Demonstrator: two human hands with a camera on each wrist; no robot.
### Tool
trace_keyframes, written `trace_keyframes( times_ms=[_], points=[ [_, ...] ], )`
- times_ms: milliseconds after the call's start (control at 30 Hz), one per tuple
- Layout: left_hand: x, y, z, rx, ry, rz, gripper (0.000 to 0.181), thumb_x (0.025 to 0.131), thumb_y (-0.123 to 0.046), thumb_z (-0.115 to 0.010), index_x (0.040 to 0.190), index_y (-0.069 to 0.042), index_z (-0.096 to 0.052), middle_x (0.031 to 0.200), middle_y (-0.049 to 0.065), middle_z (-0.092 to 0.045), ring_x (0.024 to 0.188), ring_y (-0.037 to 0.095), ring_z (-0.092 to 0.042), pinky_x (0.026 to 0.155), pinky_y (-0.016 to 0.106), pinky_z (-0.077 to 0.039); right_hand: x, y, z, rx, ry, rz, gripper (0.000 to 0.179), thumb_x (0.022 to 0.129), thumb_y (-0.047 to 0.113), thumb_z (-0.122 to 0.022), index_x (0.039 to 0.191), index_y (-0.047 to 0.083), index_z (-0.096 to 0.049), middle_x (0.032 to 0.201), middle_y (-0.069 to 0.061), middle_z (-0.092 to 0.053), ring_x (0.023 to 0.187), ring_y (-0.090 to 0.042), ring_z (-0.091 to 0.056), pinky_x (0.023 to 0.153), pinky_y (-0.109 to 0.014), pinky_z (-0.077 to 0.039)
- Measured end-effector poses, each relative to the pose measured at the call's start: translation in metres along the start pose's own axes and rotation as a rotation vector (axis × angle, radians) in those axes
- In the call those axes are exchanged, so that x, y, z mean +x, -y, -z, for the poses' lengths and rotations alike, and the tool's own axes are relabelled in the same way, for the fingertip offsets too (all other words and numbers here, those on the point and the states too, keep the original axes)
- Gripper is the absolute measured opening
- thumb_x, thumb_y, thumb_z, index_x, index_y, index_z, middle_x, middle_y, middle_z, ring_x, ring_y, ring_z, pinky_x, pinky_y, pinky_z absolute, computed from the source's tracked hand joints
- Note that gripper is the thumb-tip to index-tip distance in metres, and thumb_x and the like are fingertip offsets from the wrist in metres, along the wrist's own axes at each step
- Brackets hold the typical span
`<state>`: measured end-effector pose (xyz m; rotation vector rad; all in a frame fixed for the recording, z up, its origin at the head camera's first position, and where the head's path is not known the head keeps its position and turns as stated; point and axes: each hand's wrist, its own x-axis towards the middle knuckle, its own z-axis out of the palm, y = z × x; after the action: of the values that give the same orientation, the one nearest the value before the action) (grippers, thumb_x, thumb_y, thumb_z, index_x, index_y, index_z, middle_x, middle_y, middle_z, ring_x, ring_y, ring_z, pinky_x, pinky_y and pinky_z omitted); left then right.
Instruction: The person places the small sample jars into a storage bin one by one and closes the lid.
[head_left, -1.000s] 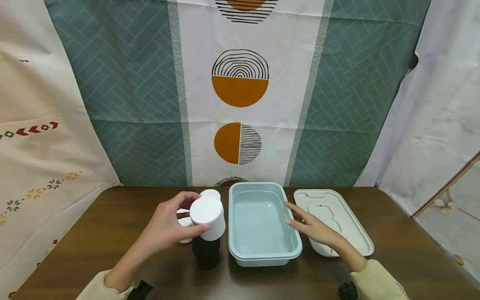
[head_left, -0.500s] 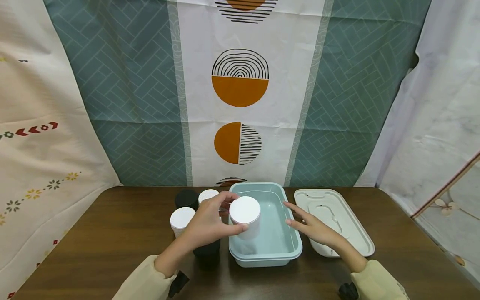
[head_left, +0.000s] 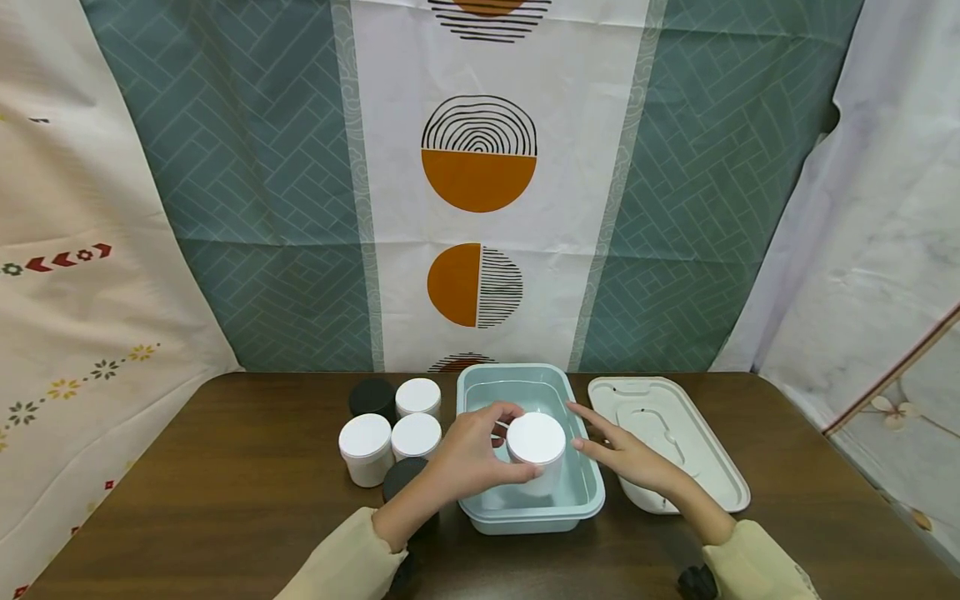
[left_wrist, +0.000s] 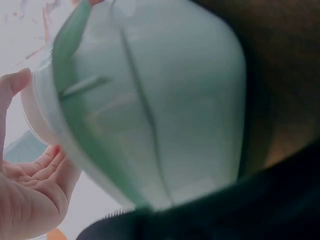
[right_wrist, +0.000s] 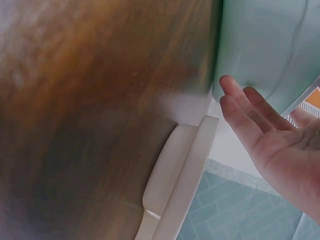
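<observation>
I can see the person's left hand [head_left: 480,454] holding a white jar [head_left: 536,437] tight, with the thumb on the near side and the fingers on the far side. The jar stands upright with its round white top facing up. It is over the inside of a light blue-green tub [head_left: 517,527], but I can't tell if its bottom touches the tub's floor.

Just right of that grip is the right hand [head_left: 626,458]. Its fingers are spread apart and hold nothing. They are right by the tub's edge, and I can't tell if they touch it. Under the right hand, and past it, a cream lid [head_left: 701,442] lies flat on the brown wooden table [head_left: 262,492].

Left of the grip, more jars stand close together. Three have white tops [head_left: 366,442]. A black jar [head_left: 372,400] is at the back, and another dark one [head_left: 401,475] is partly hidden by the left arm.
</observation>
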<state>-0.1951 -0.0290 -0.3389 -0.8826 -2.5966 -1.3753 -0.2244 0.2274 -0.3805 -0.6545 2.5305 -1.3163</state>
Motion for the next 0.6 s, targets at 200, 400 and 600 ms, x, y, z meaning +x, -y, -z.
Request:
trace_keyframes(
  times_ms=[200, 400, 600],
  points=[
    [0.005, 0.004, -0.015, 0.062, 0.035, 0.014, 0.055, 0.065, -0.03, -0.081, 0.11, -0.007, -0.058, 0.096, 0.001, -0.063, 0.08, 0.009, -0.058, 0.07, 0.02, -0.049, -0.001, 0.0, 0.0, -0.013, 0.003, 0.023, 0.057, 0.096, 0.027, -0.046, 0.145, 0.012, -0.021, 0.147, -0.019, -0.022, 0.127, -0.045, -0.029, 0.092, -0.058, -0.036],
    [0.008, 0.005, -0.026, 0.116, 0.06, -0.002, 0.054, 0.063, -0.028, -0.081, 0.107, -0.007, -0.059, 0.093, -0.001, -0.064, 0.077, 0.005, -0.056, 0.066, 0.017, -0.046, -0.001, -0.001, 0.0, -0.024, 0.012, 0.063, 0.056, 0.096, 0.023, -0.045, 0.145, 0.01, -0.021, 0.147, -0.02, -0.021, 0.127, -0.048, -0.026, 0.092, -0.061, -0.034],
    [0.01, 0.007, -0.031, 0.171, 0.103, -0.013, 0.052, 0.064, -0.026, -0.08, 0.107, -0.005, -0.06, 0.091, -0.001, -0.065, 0.079, 0.005, -0.056, 0.066, 0.017, -0.044, -0.001, 0.0, 0.0, -0.011, -0.003, 0.031, 0.056, 0.096, 0.026, -0.045, 0.145, 0.013, -0.021, 0.148, -0.017, -0.02, 0.128, -0.046, -0.025, 0.094, -0.062, -0.032]
  ],
)
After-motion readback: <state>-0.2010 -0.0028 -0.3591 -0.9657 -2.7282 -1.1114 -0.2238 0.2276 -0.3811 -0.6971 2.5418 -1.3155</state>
